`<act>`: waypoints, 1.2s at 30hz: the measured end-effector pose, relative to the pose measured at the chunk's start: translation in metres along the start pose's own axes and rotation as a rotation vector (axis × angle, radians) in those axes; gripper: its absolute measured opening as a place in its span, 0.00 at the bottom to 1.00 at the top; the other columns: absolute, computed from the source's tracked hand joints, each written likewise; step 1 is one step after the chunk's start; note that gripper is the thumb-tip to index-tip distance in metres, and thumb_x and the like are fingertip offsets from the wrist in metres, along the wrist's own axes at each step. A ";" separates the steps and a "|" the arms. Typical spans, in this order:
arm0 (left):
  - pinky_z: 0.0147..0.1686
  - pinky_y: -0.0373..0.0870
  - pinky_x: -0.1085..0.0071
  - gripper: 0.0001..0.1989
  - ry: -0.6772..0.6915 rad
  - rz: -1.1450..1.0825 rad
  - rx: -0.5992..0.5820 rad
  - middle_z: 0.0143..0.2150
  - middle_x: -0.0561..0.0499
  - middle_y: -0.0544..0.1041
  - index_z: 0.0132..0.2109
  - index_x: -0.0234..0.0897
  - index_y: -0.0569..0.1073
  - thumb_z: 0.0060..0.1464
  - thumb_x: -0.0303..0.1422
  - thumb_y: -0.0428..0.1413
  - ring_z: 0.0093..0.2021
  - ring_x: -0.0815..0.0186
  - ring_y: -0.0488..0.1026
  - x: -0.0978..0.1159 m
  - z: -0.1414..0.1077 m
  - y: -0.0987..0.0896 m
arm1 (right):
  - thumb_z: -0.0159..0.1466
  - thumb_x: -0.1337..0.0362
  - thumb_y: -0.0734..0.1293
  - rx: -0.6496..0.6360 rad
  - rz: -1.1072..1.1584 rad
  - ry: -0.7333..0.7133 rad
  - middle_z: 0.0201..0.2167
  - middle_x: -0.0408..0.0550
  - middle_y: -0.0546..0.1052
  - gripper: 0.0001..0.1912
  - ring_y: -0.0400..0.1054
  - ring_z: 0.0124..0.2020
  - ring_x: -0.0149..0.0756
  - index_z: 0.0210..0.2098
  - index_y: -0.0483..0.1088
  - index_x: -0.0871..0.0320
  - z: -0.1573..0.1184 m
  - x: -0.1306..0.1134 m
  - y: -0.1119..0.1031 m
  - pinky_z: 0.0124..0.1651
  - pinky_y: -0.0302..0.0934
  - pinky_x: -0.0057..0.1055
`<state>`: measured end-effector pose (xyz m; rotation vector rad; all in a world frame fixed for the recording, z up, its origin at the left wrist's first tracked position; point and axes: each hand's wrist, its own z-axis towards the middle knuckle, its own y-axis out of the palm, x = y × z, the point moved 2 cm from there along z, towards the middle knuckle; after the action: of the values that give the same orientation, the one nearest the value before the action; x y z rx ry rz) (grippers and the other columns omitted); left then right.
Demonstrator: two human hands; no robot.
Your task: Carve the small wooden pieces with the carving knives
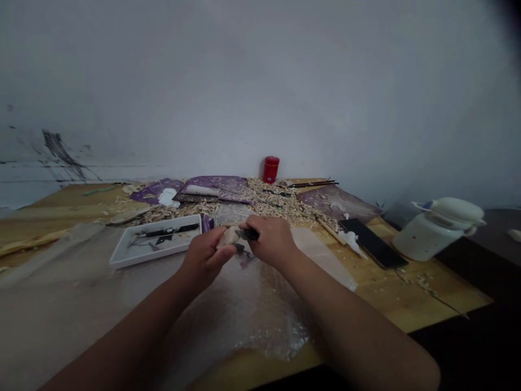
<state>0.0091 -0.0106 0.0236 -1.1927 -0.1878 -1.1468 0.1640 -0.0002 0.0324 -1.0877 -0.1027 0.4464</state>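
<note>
My left hand (205, 255) grips a small block of pale wood (228, 237), its fingers wrapped around it and its thumb across the near side. Close against the block, my right hand (268, 239) holds a small knife with a black handle (249, 234). The blade is mostly hidden by my fingers and the wood. Both hands are over clear bubble wrap (264, 309) spread on a wooden table (391, 293).
A white tray (179, 241) of dark-handled tools lies to the left of my hands. Wood shavings (260, 198) are heaped behind them, with a red canister (271, 169) against the wall. A black flat slab (373, 243) and a white lidded jug (437, 231) stand to the right.
</note>
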 end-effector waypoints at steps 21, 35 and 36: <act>0.23 0.55 0.74 0.08 -0.364 -0.029 0.111 0.22 0.57 0.63 0.33 0.37 0.63 0.48 0.37 0.49 0.22 0.70 0.61 -0.024 0.010 0.001 | 0.58 0.51 0.57 -0.381 -0.226 0.314 0.35 0.51 0.76 0.17 0.69 0.36 0.41 0.37 0.70 0.54 0.014 0.083 0.027 0.31 0.56 0.30; 0.15 0.59 0.78 0.12 -0.450 -0.447 0.369 0.15 0.59 0.62 0.26 0.36 0.61 0.47 0.39 0.51 0.13 0.75 0.60 -0.044 0.009 0.004 | 0.54 0.49 0.62 -0.444 -0.236 0.293 0.41 0.55 0.73 0.22 0.66 0.42 0.45 0.43 0.69 0.55 0.009 0.081 0.024 0.39 0.57 0.35; 0.15 0.59 0.78 0.11 -0.452 -0.457 0.374 0.15 0.59 0.62 0.26 0.36 0.61 0.47 0.39 0.51 0.13 0.75 0.60 -0.044 0.009 0.004 | 0.55 0.49 0.61 -0.405 -0.235 0.288 0.41 0.55 0.72 0.22 0.65 0.43 0.45 0.43 0.68 0.55 0.009 0.076 0.023 0.39 0.57 0.35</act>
<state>-0.0045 0.0222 -0.0039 -1.0803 -1.0187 -1.1458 0.2228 0.0468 0.0066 -1.5068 -0.0659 0.0520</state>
